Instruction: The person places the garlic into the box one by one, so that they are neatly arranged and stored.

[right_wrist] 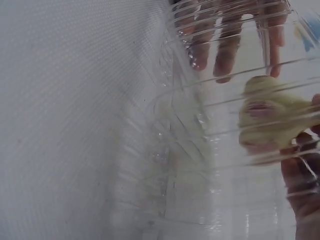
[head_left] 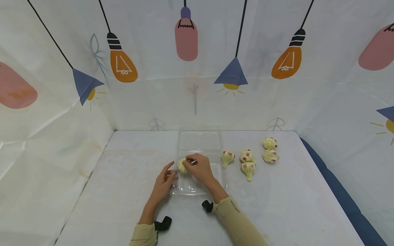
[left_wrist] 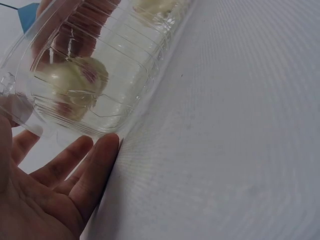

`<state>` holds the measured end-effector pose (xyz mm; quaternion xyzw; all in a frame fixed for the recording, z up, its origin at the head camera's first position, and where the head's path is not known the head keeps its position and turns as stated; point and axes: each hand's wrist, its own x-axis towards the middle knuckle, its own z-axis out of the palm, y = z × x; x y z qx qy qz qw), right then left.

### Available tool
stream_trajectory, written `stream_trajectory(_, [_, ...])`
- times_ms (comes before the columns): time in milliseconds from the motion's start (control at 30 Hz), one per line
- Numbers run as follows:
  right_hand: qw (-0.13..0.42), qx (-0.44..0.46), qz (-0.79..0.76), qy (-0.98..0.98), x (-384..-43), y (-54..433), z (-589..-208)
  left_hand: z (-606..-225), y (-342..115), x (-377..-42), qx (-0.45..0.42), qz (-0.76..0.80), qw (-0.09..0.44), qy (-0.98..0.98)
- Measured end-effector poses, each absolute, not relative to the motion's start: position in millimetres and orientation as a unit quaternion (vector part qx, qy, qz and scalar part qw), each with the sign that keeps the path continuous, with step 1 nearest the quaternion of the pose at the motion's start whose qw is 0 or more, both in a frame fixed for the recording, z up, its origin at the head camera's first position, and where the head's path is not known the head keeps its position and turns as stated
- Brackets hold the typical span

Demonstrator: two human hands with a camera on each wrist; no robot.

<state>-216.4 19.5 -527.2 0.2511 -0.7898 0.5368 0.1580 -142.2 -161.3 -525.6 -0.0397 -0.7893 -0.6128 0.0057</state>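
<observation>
A clear plastic clamshell box (head_left: 192, 192) lies open on the white table, its lid (head_left: 200, 141) laid back toward the far edge. Reaching into its left part, my right hand (head_left: 200, 169) pinches a garlic bulb (head_left: 182, 166), pale with purplish patches. Through the box wall, the right wrist view shows that bulb (right_wrist: 267, 117) with fingertips at its stem end. My left hand (head_left: 163, 184) is beside the box's left side, fingers extended. In the left wrist view, the fingertips of the left hand (left_wrist: 55, 195) are right at the box's edge.
Several more garlic bulbs lie right of the box: one bulb (head_left: 227, 158) close to it, a touching pair (head_left: 248, 169) beyond, and another pair (head_left: 271, 155) farther right. A lamp-patterned sheet (head_left: 197, 95) stands behind the table.
</observation>
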Motion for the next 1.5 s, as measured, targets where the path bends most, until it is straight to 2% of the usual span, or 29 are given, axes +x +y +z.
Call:
stream_trajectory(500, [0.138, 0.244, 0.523, -0.805, -216.3, 19.6, -529.8, -527.5, -161.0, -142.6, -0.037, -0.603, 0.010, -0.796])
stream_trajectory(767, [0.148, 0.256, 0.519, -0.802, -214.8, 19.4, -529.3, -562.9, -164.7, -153.5, -0.028, -0.597, 0.033, -0.801])
stream_trajectory(933, [0.142, 0.251, 0.520, -0.804, -215.2, 18.5, -529.0, -567.1, -165.9, -155.3, -0.028, -0.598, 0.038, -0.800])
stream_trajectory(1100, [0.141, 0.250, 0.516, -0.807, -215.6, 18.8, -530.1, -561.5, -165.0, -154.8, -0.028, -0.596, 0.033, -0.802])
stream_trajectory(1333, [0.141, 0.250, 0.504, -0.814, -215.4, 18.7, -530.6, -529.2, -159.8, -142.9, -0.037, -0.600, 0.023, -0.799])
stream_trajectory(1500, [0.144, 0.250, 0.503, -0.815, -216.0, 18.8, -532.1, -524.8, -159.0, -141.1, -0.035, -0.595, 0.021, -0.803])
